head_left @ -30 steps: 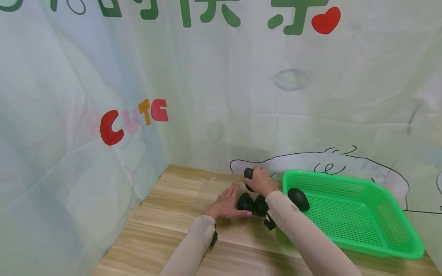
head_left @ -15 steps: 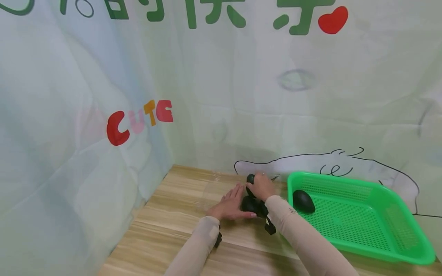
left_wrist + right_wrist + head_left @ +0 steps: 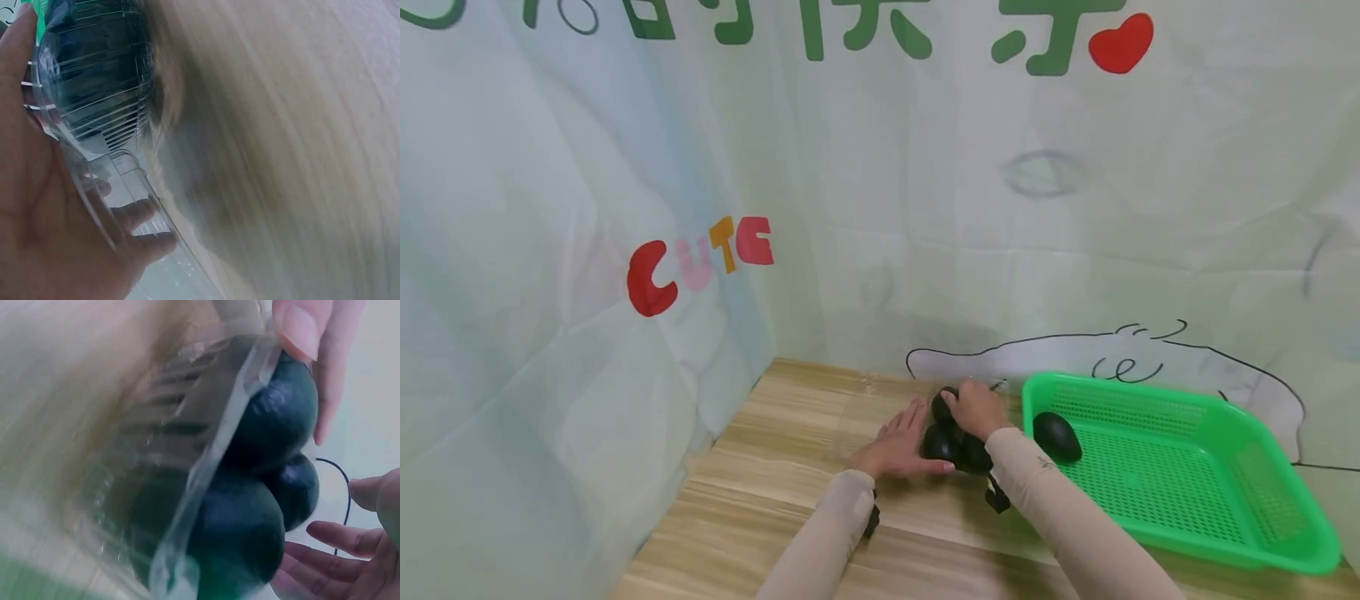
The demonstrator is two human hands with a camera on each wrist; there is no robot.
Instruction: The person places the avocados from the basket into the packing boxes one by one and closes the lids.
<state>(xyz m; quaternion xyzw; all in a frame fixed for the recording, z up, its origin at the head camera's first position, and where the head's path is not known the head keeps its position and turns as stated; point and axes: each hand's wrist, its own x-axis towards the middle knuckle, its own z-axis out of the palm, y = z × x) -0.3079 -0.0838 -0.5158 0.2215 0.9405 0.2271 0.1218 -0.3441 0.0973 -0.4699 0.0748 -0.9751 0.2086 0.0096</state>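
A clear plastic clamshell box lies on the wood-grain table, its lid folded out to the left. Three dark avocados sit in it: a far one, a near-left one and a near-right one. My left hand spans the box's left side, fingers stretched out over the hinge and lid, thumb along the near edge. Over the far avocado hovers my right hand. In the right wrist view its fingers are spread and look loose beside the avocados; whether one touches is hard to tell.
A green mesh basket stands to the right of the box, with one more dark avocado in its left end. Printed cloth hangs behind and to the left of the table.
The avocado in my right hand has come down into the far part of the box, and the fingers have loosened from it. My left hand stays at the box.
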